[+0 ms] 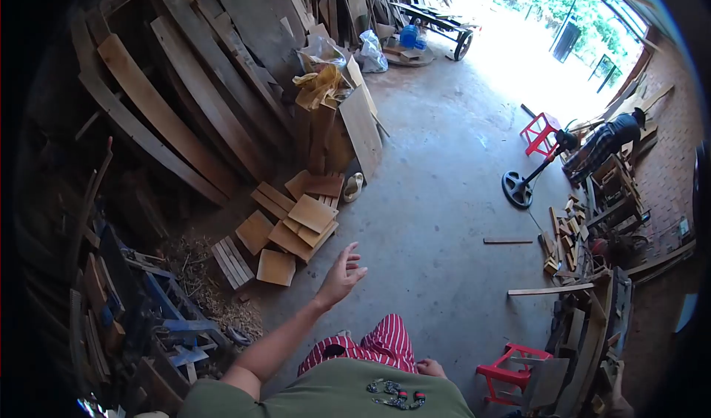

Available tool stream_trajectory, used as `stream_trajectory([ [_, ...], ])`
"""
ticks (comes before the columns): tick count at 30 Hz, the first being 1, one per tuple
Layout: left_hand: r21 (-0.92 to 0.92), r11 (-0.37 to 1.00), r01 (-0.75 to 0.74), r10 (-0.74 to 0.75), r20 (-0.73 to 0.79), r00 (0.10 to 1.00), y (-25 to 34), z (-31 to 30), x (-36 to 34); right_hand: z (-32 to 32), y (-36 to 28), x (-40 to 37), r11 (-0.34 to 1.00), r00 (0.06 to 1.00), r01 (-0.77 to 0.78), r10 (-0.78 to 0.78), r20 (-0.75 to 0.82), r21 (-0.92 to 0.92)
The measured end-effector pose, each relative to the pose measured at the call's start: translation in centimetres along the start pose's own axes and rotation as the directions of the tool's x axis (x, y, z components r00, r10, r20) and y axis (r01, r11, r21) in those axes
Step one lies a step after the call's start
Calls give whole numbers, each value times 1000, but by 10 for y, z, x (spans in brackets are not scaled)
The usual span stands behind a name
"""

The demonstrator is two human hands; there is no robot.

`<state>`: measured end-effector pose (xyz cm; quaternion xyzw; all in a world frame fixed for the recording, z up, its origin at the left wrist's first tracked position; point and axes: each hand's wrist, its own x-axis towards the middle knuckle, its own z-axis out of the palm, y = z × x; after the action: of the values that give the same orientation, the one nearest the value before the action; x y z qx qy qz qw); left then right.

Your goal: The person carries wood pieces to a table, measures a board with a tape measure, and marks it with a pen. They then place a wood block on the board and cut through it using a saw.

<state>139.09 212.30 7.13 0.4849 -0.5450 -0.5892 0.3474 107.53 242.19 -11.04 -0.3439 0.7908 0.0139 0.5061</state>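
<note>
The left hand (342, 273) hung open over the concrete floor (444, 218), fingers loosely spread, holding nothing; the right hand (429, 368) lay by the striped trousers (374, 348), its grip too hidden to tell; nearest the left hand, a heap of wooden offcuts (296, 225) lay just ahead, below leaning planks (170, 114); they looked stiff, light and splintery, best taken by the edges; a white bag (372, 51) stood farther back, contents unseen.
</note>
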Motion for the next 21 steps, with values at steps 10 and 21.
stream_trajectory([
  [10, 228, 896, 382, -344, -191, 919, -143, 10, 394, -207, -53, 253, 972, 971, -234, 232, 50, 26],
  [21, -204, 329, 922, -823, -542, 173, -132, -64, 539, -691, -572, 641, 850, 733, 520, -491, -470, -77],
])
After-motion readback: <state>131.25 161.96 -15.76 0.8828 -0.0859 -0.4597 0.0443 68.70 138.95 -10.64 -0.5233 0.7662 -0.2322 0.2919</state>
